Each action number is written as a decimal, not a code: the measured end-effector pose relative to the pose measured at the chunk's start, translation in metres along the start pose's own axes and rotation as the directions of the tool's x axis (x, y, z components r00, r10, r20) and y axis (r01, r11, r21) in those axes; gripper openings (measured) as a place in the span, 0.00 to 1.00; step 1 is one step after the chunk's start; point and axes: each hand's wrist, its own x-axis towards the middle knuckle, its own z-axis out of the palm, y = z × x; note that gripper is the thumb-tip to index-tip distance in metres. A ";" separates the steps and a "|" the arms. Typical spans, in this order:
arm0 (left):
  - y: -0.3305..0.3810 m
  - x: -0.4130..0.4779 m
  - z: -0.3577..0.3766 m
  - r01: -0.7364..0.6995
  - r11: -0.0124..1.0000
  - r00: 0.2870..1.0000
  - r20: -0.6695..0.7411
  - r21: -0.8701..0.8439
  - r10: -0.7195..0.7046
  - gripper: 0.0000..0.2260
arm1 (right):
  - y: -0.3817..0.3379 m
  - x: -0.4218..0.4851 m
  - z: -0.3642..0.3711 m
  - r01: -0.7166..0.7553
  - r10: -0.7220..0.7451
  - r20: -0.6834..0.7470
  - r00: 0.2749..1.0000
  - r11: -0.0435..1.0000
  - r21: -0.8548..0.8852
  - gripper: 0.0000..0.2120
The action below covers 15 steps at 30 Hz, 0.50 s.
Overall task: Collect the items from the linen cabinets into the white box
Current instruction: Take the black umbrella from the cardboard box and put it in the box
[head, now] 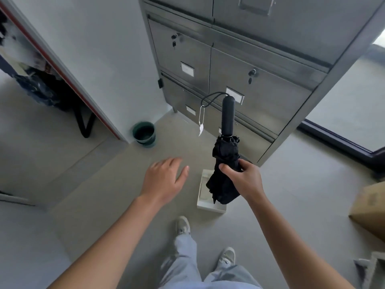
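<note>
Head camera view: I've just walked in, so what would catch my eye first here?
Most striking is the folded black umbrella, gripped around its canopy by the right hand at centre, handle pointing up, a white charm dangling from its strap. The left hand hovers open and empty beside it. Directly beneath sits the white box on the floor, before the steel cabinets, with a green bucket by the wall.

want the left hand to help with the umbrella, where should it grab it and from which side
Probably the bare handle, from the left hand's own side. The umbrella stands handle-up, the right hand already wraps the folded canopy, and the handle is a smooth, straight cylinder. Avoid the dangling strap.
</note>
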 end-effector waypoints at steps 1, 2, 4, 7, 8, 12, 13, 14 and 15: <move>-0.007 0.012 0.007 -0.005 1.000 1.000 0.021 -0.007 0.005 0.21 | 0.001 0.013 0.006 -0.011 0.010 -0.001 1.000 1.000 -0.010 0.11; -0.014 0.023 0.016 -0.017 1.000 0.999 0.045 -0.014 0.018 0.21 | 0.002 0.025 0.012 -0.016 0.016 -0.006 1.000 1.000 -0.021 0.11; -0.026 0.044 0.038 -0.042 0.999 0.994 0.102 -0.030 0.045 0.22 | 0.008 0.046 0.024 -0.042 0.041 -0.026 0.999 0.998 -0.037 0.10; -0.044 0.074 0.078 -0.066 0.997 0.982 0.176 -0.048 0.074 0.24 | 0.028 0.082 0.043 -0.119 0.117 -0.046 0.992 0.992 -0.038 0.12; -0.049 0.083 0.093 -0.074 0.996 0.975 0.204 -0.052 0.084 0.25 | 0.040 0.094 0.050 -0.147 0.146 -0.050 0.988 0.989 -0.033 0.12; -0.070 0.110 0.179 -0.075 0.994 0.945 0.315 -0.074 0.095 0.26 | 0.114 0.147 0.082 -0.249 0.246 -0.067 0.967 0.968 -0.027 0.11; -0.076 0.115 0.208 -0.068 0.994 0.939 0.333 -0.081 0.091 0.26 | 0.138 0.162 0.093 -0.270 0.268 -0.064 0.961 0.962 -0.029 0.11; -0.082 0.118 0.241 -0.066 0.994 0.930 0.355 -0.086 0.092 0.26 | 0.167 0.176 0.105 -0.294 0.292 -0.058 0.955 0.955 -0.027 0.12; -0.088 0.120 0.276 -0.072 0.993 0.920 0.380 -0.094 0.102 0.25 | 0.199 0.190 0.118 -0.326 0.324 -0.056 0.944 0.945 -0.023 0.12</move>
